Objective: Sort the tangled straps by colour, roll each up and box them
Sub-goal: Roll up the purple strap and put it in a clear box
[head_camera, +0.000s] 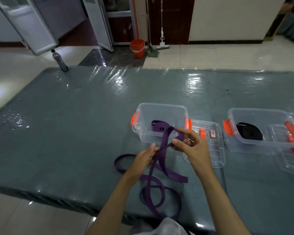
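A loose purple strap (pixel 161 153) is held up between two bare hands above a green mat covered in glossy plastic sheeting (pixel 58 124). The left hand (pixel 146 157) is curled around a lower run of the strap, thumb and fingers pinching the flat webbing. The right hand (pixel 189 143) is raised just beside it, its thumb and fingers closed on a fold at the top of the strap. From the hands the strap is draped down in loops and coils over the mat towards the near edge, where its lowest stretch is cut off behind a pale garment (pixel 165 226) at the bottom of the frame.

Behind the hands, a clear plastic box with orange latches (pixel 159 111) is seen with a rolled purple strap (pixel 157 128) lying inside; part of that roll is hidden by the held webbing. A clear lid (pixel 215 150) bearing an orange handle and a small label, too small to be read, is laid flat beside the box and is partly covered by the right hand. Further right, a second clear box (pixel 255 116) is shown holding a rolled black strap (pixel 249 133), with another lid (pixel 292 158) leaning against it and cut off at the frame's edge.

At the mat's far left corner a dark bottle (pixel 59 61) is stood. An orange bucket (pixel 137 48), a broom and a mop (pixel 162 36) are propped against the back wall.
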